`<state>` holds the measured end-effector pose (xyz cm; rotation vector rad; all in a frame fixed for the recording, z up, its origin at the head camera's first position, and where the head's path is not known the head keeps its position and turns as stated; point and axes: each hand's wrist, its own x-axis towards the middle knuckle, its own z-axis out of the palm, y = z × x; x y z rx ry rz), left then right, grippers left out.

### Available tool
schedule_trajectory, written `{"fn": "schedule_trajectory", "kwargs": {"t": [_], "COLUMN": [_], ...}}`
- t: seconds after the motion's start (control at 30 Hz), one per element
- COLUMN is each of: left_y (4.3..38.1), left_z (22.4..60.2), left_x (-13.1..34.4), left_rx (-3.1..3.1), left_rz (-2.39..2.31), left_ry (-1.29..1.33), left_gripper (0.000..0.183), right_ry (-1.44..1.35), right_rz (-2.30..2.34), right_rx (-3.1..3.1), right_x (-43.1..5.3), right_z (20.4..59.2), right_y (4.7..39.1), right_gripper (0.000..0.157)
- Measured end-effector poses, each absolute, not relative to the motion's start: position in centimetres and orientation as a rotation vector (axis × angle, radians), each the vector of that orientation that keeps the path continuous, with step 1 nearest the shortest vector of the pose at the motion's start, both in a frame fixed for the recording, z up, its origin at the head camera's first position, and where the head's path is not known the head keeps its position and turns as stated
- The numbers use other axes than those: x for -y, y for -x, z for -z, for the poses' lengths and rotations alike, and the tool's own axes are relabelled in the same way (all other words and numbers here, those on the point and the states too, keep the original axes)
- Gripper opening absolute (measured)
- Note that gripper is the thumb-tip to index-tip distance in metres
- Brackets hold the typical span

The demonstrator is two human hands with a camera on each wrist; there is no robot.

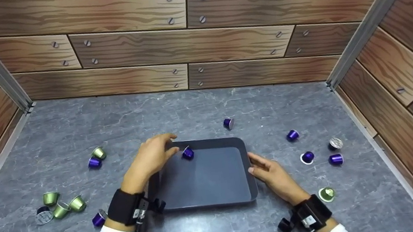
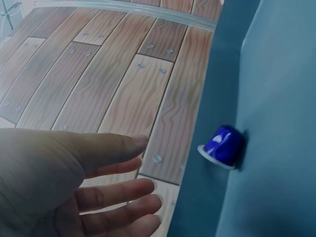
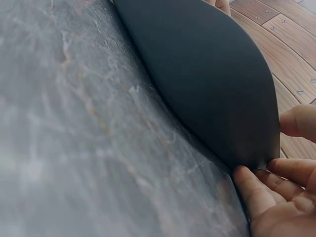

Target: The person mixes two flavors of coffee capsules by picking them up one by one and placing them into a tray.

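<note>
The pod (image 1: 188,153) in the tray (image 1: 208,179) lies just right of the spread, empty left hand (image 1: 150,155), while the right hand (image 1: 275,175), farther off, touches the tray, fingers apart.

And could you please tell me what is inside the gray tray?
One purple capsule is visible inside the tray, near its far side. In the head view, the left hand covers its far-left corner, hiding that spot.
</note>
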<state>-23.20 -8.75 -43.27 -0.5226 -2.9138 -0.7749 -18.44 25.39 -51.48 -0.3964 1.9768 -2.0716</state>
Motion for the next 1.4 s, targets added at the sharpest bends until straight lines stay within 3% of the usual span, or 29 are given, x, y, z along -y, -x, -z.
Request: {"fn": "schedule_trajectory", "kwargs": {"t": [0.37,0.8,1.4], "left_y": [22.8,23.0,23.1], "left_z": [42.7,43.6,45.1], "left_x": [11.2,15.6,20.8], "left_rx": [2.793,2.681,2.967], "left_rz": [0.622,0.616,0.699], "left_ry": [0.422,0.382,0.095], "left_gripper": [0.041,0.062,0.079], "right_ry": [0.395,0.342,0.403], "right_rz": [2.069,2.066,2.060], "right_rx": [-1.984,-1.960,-1.993], "right_x": [-25.7,-25.5,-25.3], "right_z": [51.5,50.8,51.4], "right_y": [18.2,18.4,18.4], "right_gripper": [0.065,0.061,0.062]}}
